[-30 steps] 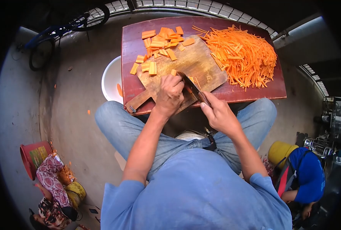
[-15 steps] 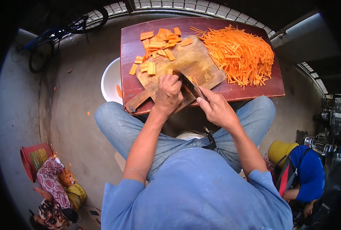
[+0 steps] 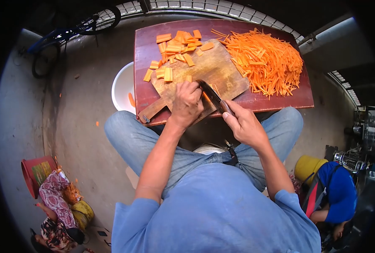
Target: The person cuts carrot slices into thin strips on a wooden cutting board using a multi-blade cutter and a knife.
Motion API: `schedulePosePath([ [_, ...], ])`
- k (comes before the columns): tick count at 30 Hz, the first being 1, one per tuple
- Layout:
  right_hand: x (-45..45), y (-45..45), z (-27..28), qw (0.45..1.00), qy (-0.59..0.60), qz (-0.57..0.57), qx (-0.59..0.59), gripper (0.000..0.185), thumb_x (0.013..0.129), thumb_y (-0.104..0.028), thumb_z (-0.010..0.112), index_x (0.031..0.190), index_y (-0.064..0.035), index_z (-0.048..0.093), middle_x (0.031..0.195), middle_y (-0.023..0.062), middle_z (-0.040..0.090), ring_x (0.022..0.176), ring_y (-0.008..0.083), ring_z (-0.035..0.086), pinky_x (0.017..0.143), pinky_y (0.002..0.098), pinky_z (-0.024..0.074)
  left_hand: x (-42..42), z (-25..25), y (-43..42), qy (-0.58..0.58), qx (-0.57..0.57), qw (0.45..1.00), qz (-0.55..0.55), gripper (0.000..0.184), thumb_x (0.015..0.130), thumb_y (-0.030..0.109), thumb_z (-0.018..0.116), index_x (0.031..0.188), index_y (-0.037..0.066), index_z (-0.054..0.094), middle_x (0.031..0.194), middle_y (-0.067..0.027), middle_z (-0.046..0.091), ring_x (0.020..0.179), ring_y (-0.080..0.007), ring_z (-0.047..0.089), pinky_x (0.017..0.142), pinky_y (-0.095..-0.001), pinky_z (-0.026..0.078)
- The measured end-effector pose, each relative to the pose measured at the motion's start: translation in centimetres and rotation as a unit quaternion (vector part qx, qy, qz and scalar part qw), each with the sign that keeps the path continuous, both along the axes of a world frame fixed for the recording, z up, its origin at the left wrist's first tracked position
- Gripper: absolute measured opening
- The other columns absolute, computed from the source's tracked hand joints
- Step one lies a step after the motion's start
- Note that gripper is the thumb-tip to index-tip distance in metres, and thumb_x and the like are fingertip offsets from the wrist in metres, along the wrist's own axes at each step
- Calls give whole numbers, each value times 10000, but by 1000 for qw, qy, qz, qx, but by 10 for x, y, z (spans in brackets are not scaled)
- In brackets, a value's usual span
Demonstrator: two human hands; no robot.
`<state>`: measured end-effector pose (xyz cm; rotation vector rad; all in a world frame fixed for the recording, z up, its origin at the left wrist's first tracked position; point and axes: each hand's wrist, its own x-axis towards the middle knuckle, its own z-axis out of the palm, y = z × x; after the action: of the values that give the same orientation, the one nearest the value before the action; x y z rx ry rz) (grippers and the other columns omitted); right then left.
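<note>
My right hand (image 3: 247, 125) is wrapped round the handle of a knife (image 3: 212, 95), its dark blade slanting up and left over the wooden cutting board (image 3: 217, 63). Close to the blade, my left hand (image 3: 186, 103) is closed with curled fingers, pressing a carrot piece (image 3: 188, 78) onto the board; most of that piece is hidden under the fingers. Thin orange slivers lie by the blade. Several flat carrot chunks (image 3: 179, 42) are heaped at the board's far left. A large pile of carrot strips (image 3: 267, 63) covers the table's right side.
The red table (image 3: 153, 29) stands over my knees. Beside its left edge is a white basin (image 3: 122, 90). A bicycle (image 3: 65, 38) is at the far left. Two people sit nearby, one by a red bucket (image 3: 29, 177), the other by a yellow bucket (image 3: 309, 166).
The knife has lifted and turned slightly, its handle shifting right with my right hand. My left hand keeps its place on the carrot. The whole view has shifted very slightly.
</note>
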<state>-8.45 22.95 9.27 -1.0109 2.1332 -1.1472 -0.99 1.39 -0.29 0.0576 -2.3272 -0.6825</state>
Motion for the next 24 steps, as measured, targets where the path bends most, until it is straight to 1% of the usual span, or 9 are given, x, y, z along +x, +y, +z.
schedulePosePath([
  [2,3,-1,-6,1000,-9,-3,-18,368,1081,-113,640,1419,30,621,909,220,652,782,319,627,793,423,547,1,-4,-1,-17,-6,1000,8,85,740,-26,696,810,15,672,950,-130,648,930,-347,633,892,-464,476],
  [5,0,-9,-3,1000,-2,11,5,347,1081,-130,618,1397,14,614,977,304,718,923,519,711,797,512,558,-1,-6,-2,-31,-11,999,13,76,744,-24,700,810,12,689,956,-124,658,936,-338,637,893,-464,477],
  [8,-6,-6,-10,1000,27,9,-11,360,1084,-139,623,1404,25,618,943,266,732,854,443,739,792,480,567,-1,-7,-2,-13,-5,1000,7,81,768,-27,725,839,8,713,979,-122,686,942,-336,650,901,-458,483],
  [11,-12,6,-8,998,8,-34,-50,326,1104,-125,611,1393,23,639,841,50,653,697,167,638,652,329,500,-1,-8,0,4,20,1000,9,79,800,-24,759,867,9,732,994,-123,708,952,-335,663,908,-451,486],
  [13,-15,13,0,990,-117,-60,-47,309,1125,-138,575,1393,-1,645,795,-37,583,552,43,506,507,243,400,0,-9,0,9,34,999,13,82,817,-19,776,885,13,744,998,-121,715,958,-331,669,912,-447,486],
  [15,-19,16,0,984,-153,-67,-59,303,1132,-152,570,1388,-6,643,768,-44,555,501,22,450,457,227,370,-3,-9,0,17,39,999,14,90,827,-15,787,904,20,756,997,-118,717,964,-326,673,916,-443,486],
  [16,-19,18,-6,988,-136,-56,-56,296,1133,-170,581,1363,4,646,769,-39,562,500,23,465,457,219,392,-4,-8,0,28,39,998,26,97,829,-14,787,914,22,759,1000,-116,718,966,-324,674,913,-444,486],
  [18,-12,21,-3,978,-198,-39,-55,304,1133,-175,585,1369,8,643,763,-38,560,494,27,469,453,221,391,-3,-4,-2,50,40,996,55,111,832,-11,788,934,27,763,1006,-113,719,971,-320,676,906,-447,485],
  [24,-27,28,-23,964,-264,-27,-20,338,1119,-174,621,1382,35,657,764,-18,592,482,45,505,449,235,402,3,4,-21,-23,-11,994,110,250,838,25,794,1083,57,759,1117,-122,707,1021,-320,673,900,-450,468],
])
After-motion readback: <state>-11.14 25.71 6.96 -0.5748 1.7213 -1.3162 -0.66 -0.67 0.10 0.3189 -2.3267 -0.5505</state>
